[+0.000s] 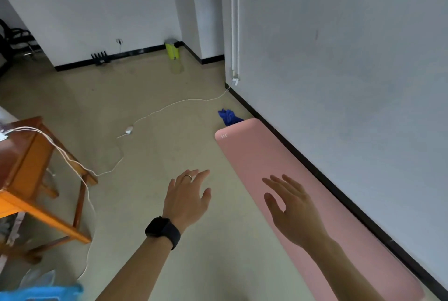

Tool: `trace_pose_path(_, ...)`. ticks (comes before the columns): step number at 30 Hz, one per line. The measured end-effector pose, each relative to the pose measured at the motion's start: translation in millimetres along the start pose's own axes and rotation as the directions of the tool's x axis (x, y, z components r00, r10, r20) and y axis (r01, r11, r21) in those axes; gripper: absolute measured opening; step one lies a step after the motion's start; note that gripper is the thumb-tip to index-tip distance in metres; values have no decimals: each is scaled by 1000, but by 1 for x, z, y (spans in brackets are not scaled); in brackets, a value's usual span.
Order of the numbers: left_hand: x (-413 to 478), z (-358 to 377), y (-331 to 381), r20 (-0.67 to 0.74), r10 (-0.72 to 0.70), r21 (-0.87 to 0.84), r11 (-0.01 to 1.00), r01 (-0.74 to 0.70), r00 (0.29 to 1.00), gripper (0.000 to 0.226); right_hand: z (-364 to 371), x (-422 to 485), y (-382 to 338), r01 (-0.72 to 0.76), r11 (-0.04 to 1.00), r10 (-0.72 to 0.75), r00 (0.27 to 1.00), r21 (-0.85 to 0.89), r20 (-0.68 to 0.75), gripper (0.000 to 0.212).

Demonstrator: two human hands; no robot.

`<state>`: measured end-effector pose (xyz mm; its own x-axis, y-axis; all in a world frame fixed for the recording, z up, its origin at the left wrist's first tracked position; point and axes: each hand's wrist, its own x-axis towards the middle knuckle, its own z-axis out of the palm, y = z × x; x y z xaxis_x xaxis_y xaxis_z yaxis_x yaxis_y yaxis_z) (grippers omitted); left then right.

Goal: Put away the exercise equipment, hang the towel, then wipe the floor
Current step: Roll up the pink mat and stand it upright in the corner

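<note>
A pink exercise mat (252, 155) lies unrolled flat on the floor along the right wall. A crumpled blue towel (228, 116) sits on the floor at the mat's far end, beside the wall. My left hand (188, 196), with a ring and a black watch, hovers with spread fingers over bare floor just left of the mat. My right hand (293, 211) is stretched out with fingers spread above the mat's middle. Neither hand holds anything.
A wooden table (26, 169) stands at the left with white cables trailing across the floor to a plug (128, 130). A yellow-green bin (172, 49) stands by the far wall. Something blue (41, 292) shows at the bottom left.
</note>
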<state>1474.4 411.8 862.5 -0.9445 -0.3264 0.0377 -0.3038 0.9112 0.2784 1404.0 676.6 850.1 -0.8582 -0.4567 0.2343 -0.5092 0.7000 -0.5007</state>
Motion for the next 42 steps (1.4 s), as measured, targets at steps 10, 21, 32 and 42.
trace_pose_path(10,173,11,-67,90,-35,23,999,33,995,52,60,174,12,-59,997,63,993,-44,97,42)
trace_pose_path(21,425,31,-137,207,102,53,992,-115,973,51,139,368,18,-200,974,210,974,-111,88,41)
trace_pose_path(32,656,78,-140,331,207,80,966,-246,921,51,206,544,87,-334,934,346,934,-124,91,41)
trace_pose_path(42,857,149,-146,492,186,144,946,-290,851,49,301,719,179,-465,882,464,832,-74,305,43)
